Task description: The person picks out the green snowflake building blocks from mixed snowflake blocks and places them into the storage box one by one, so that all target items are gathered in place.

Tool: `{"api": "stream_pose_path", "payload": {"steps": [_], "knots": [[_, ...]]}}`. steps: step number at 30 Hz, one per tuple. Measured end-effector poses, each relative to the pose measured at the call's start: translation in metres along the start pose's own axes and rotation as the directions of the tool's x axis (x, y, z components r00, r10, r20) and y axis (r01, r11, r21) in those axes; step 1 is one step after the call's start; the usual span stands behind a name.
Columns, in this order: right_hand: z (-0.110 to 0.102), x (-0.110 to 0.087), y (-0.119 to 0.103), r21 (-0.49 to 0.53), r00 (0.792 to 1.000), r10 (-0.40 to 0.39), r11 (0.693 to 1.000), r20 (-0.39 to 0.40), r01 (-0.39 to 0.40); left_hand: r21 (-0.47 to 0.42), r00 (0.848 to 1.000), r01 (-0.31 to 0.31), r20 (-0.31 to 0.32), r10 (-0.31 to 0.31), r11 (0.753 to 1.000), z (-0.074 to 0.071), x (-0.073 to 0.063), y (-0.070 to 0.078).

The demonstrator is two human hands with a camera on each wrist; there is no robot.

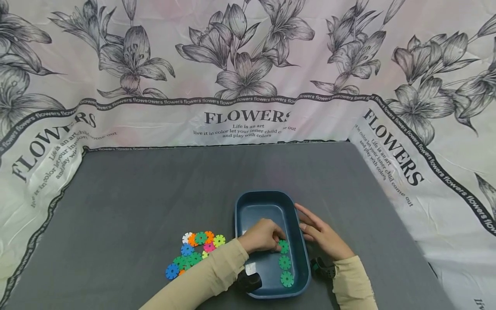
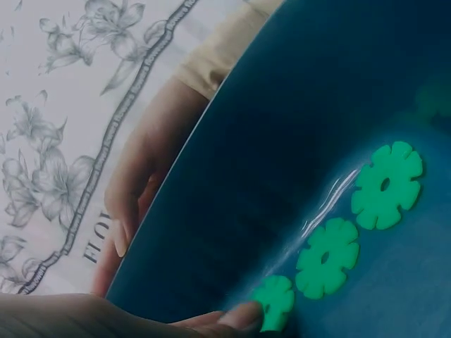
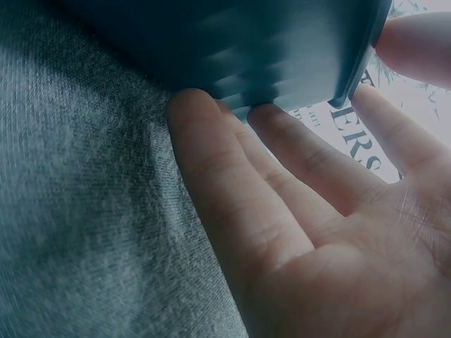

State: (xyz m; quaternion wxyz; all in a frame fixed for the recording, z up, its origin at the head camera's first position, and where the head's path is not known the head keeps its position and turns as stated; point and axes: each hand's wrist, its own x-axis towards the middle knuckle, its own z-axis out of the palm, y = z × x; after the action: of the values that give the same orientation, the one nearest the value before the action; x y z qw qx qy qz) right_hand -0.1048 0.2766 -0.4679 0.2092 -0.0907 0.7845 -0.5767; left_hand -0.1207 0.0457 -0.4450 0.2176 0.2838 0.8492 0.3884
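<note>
Three green notched plastic discs lie in a row along the right side of the blue tray [image 1: 255,207]: a far one [image 1: 284,246], a middle one [image 1: 284,262] and a near one [image 1: 286,279]. My left hand [image 1: 263,234] reaches into the tray with bent fingers and pinches the far disc at its edge. In the left wrist view the thumb lies over part of that disc [image 2: 276,299]; the fingertips under it are hidden. My right hand [image 1: 325,237] rests its extended fingers [image 3: 303,151] against the tray's outer right wall.
Left of the tray, a cluster of linked notched discs [image 1: 200,237] in white, orange, green, yellow, pink and blue lies on the grey cloth [image 1: 135,193], partly behind the left sleeve. A white label [image 1: 250,268] shows in the tray. Flower-printed sheeting [image 1: 155,125] borders the table.
</note>
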Motion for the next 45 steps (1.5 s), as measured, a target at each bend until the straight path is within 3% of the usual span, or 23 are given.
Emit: {"api": "stream_pose_path", "payload": {"steps": [3, 5, 7, 10, 12, 16, 21, 23, 25, 27, 32, 37, 42, 45], "knots": [[-0.002, 0.002, -0.002, -0.016, 1.000, -0.004, 1.000, 0.000, 0.004, 0.039, 0.999, -0.014, -0.035, 0.016, 0.999, -0.006, -0.002, 0.001], [-0.003, 0.004, -0.004, -0.036, 1.000, -0.012, 0.999, -0.003, 0.012, 0.000, 0.998, -0.006, -0.065, 0.006, 1.000, -0.015, -0.008, 0.000], [-0.003, 0.008, -0.007, -0.062, 1.000, -0.025, 0.998, -0.009, 0.025, -0.070, 0.993, 0.001, -0.114, -0.009, 0.998, -0.031, -0.022, -0.001], [-0.004, 0.014, -0.012, -0.090, 0.999, -0.047, 0.995, -0.026, 0.044, -0.202, 0.975, 0.016, -0.212, -0.060, 0.979, -0.058, -0.058, -0.009], [-0.005, 0.016, -0.015, -0.094, 0.998, -0.053, 0.994, -0.033, 0.050, -0.236, 0.948, 0.051, -0.293, -0.121, 0.971, -0.075, -0.085, -0.019], [-0.006, 0.014, -0.014, -0.079, 0.999, -0.042, 0.996, -0.030, 0.040, -0.231, 0.869, 0.210, -0.401, -0.290, 0.950, -0.092, -0.140, -0.044], [-0.005, 0.004, -0.007, -0.050, 1.000, -0.019, 0.999, -0.021, 0.018, -0.136, 0.782, 0.402, -0.463, -0.417, 0.905, -0.083, -0.189, -0.079], [-0.005, 0.001, -0.005, -0.044, 1.000, -0.014, 0.999, -0.024, 0.013, -0.106, 0.760, 0.451, -0.476, -0.443, 0.886, -0.074, -0.201, -0.090], [-0.005, -0.001, -0.004, -0.048, 0.999, -0.016, 0.999, -0.029, 0.014, -0.088, 0.740, 0.487, -0.486, -0.464, 0.869, -0.064, -0.207, -0.099], [-0.005, -0.002, -0.004, -0.053, 0.999, -0.023, 0.998, -0.034, 0.021, -0.072, 0.735, 0.494, -0.497, -0.461, 0.866, -0.056, -0.208, -0.103], [-0.005, -0.003, -0.002, -0.057, 0.999, -0.023, 0.998, -0.047, 0.020, -0.004, 0.726, 0.471, -0.566, -0.391, 0.882, -0.042, -0.200, -0.102], [-0.001, -0.003, -0.002, -0.038, 0.999, 0.008, 0.999, -0.037, -0.009, -0.025, 0.694, 0.466, -0.610, -0.383, 0.884, -0.032, -0.198, -0.101], [0.001, -0.001, -0.003, -0.021, 1.000, 0.009, 1.000, -0.017, -0.010, -0.127, 0.635, 0.503, -0.617, -0.465, 0.855, -0.029, -0.201, -0.103], [0.002, 0.001, -0.003, -0.017, 1.000, 0.005, 1.000, -0.011, -0.005, -0.215, 0.584, 0.514, -0.620, -0.523, 0.830, -0.031, -0.203, -0.103]]}}
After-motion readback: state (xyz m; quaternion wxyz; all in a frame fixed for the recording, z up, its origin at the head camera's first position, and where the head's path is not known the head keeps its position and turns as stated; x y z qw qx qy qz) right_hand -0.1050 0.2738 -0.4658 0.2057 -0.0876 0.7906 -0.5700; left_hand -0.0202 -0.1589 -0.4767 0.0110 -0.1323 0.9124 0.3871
